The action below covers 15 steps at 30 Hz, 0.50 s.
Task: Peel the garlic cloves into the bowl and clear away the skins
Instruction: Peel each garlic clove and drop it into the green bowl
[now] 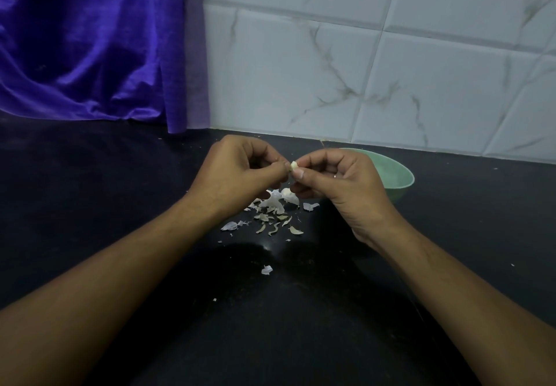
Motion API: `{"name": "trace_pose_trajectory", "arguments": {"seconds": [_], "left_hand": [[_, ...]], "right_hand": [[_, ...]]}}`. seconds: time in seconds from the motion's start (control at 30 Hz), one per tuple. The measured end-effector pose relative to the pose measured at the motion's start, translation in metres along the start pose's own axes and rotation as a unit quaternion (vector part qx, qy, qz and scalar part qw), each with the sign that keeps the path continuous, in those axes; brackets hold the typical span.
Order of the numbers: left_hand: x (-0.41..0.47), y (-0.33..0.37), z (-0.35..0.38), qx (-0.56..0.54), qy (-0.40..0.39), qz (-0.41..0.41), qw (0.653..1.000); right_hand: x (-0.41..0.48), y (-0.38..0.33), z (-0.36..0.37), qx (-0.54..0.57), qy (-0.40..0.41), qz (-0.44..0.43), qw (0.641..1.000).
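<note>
the left hand [237, 172] and right hand [340, 184] are meeting at the centre of the frame, pinching a garlic clove [293, 165] between them above the counter [90, 190]. the bowl [397, 172] is sitting on the counter right of centre, behind the right hand, near the tiled wall [361, 69]. the skins [270, 220] are lying scattered on the counter just below the hands. the curtain [90, 39] is hanging at upper left.

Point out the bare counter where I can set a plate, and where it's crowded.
Bare counter lies below the purple cloth, left of the left hand, and right of the green bowl below the tiled wall. Crowded: the garlic skins scattered below that hand and the right hand, which pinch a clove; one stray skin lies nearer.
</note>
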<state>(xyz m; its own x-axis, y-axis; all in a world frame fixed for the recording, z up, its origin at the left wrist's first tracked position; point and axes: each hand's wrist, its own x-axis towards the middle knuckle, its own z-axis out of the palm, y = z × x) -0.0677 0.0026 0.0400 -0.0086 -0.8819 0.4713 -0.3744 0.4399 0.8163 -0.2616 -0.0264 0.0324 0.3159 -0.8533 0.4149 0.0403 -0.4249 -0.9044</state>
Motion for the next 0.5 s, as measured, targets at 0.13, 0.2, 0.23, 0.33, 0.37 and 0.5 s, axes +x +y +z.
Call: {"name": "trace_pose_trajectory", "arguments": {"seconds": [0.13,0.2,0.23,0.33,0.37,0.5], "left_hand": [[0.0009,0.0013,0.0008,-0.029,-0.006,-0.013,0.999],[0.0007,0.0013,0.0013,-0.032,-0.006,-0.015,0.999],[0.0008,0.0009,0.0015,-0.034,-0.005,-0.016,0.999],[-0.0002,0.0012,0.0022,-0.036,-0.005,-0.016,0.999],[-0.0005,0.0015,0.0024,-0.040,-0.004,-0.017,0.999],[-0.0012,0.0029,0.0032,-0.052,-0.005,-0.026,0.998]], "right_hand": [[0.0004,-0.0020,0.0006,0.004,0.013,-0.003,1.000],[0.0003,-0.0021,0.0008,0.001,0.012,-0.004,1.000],[0.0001,-0.0022,0.0007,0.001,0.011,-0.005,1.000],[-0.0005,-0.0021,0.0006,0.001,0.011,-0.007,1.000],[-0.0006,-0.0021,0.0007,0.001,0.012,-0.007,1.000],[-0.0007,-0.0020,0.0003,0.001,0.015,-0.007,1.000]]}}
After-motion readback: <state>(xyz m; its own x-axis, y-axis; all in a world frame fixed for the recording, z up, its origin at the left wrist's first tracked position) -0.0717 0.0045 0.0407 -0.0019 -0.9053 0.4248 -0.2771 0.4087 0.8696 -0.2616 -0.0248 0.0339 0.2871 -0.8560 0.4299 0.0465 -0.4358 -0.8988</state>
